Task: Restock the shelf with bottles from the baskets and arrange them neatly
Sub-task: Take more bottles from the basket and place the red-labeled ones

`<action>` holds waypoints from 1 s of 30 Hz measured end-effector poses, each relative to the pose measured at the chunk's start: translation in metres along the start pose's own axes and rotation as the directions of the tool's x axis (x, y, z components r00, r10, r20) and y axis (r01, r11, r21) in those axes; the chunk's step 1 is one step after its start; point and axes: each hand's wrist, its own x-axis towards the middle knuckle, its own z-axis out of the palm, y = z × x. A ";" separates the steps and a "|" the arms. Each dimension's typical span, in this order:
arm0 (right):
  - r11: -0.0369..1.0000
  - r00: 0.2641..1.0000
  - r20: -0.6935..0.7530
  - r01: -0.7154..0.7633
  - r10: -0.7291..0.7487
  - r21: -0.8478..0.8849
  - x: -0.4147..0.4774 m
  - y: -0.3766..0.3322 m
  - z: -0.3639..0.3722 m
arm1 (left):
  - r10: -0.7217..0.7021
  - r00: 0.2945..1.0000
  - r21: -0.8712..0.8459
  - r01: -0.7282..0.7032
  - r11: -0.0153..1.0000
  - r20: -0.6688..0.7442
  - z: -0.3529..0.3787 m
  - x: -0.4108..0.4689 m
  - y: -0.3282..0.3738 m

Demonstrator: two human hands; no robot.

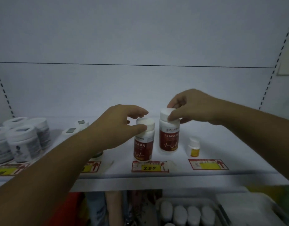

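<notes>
Two white bottles with dark red labels stand on the white shelf (222, 170). My left hand (117, 126) pinches the white cap of the front bottle (143, 147), thumb on the cap's side and fingers curled over its top. My right hand (191, 106) grips the cap of the taller-looking rear bottle (169, 137), which stands just right of and behind the first. Below the shelf, a basket (222, 207) holds several white-capped bottles lying in a row.
A small white bottle with a yellow label (194, 148) stands to the right of the pair. Several grey-labelled white jars (25, 142) crowd the shelf's left end, and two small white containers (75, 128) sit behind my left forearm. Price tags (150, 167) line the shelf's front edge.
</notes>
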 end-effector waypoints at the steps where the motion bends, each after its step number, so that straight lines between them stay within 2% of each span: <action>1: 1.000 1.000 0.017 -0.015 0.015 0.002 0.000 0.005 0.007 | 0.004 1.000 -0.004 -0.004 1.000 -0.002 0.000 -0.002 -0.002; 8: 0.999 0.999 -0.021 -0.025 0.026 0.034 -0.002 0.017 0.027 | 0.094 0.996 0.014 -0.094 0.995 -0.003 0.000 -0.009 -0.013; 13: 0.993 0.999 -0.043 -0.013 0.008 -0.119 -0.003 0.022 0.030 | 0.116 0.993 0.030 -0.116 0.993 0.025 -0.005 -0.003 -0.007; 16: 0.984 0.965 -0.257 0.000 -0.046 -0.177 -0.003 0.028 0.023 | 0.129 0.991 0.051 -0.130 0.990 0.023 -0.013 0.003 0.012; 18: 0.936 0.931 -0.352 -0.032 -0.100 -0.351 -0.008 0.035 0.008 | 0.140 0.990 0.064 -0.141 0.988 0.026 -0.016 0.007 0.031; 20: 0.813 0.958 -0.266 -0.071 -0.106 -0.578 -0.020 0.046 -0.008 | 0.160 0.986 0.103 -0.163 0.981 0.043 -0.012 0.010 0.054; 22: 0.724 0.985 -0.157 -0.055 -0.074 -0.688 -0.035 0.060 -0.023 | 0.196 0.977 0.182 -0.208 0.961 0.079 -0.001 0.015 0.076; 26: 0.653 0.994 -0.089 -0.022 -0.070 -0.757 -0.080 0.086 -0.045 | 0.154 0.962 0.334 -0.225 0.915 0.226 0.033 0.029 0.116; 30: 0.651 0.994 -0.048 0.025 -0.094 -0.759 -0.129 0.114 -0.063 | 0.072 0.963 0.407 -0.178 0.896 0.261 0.074 0.033 0.147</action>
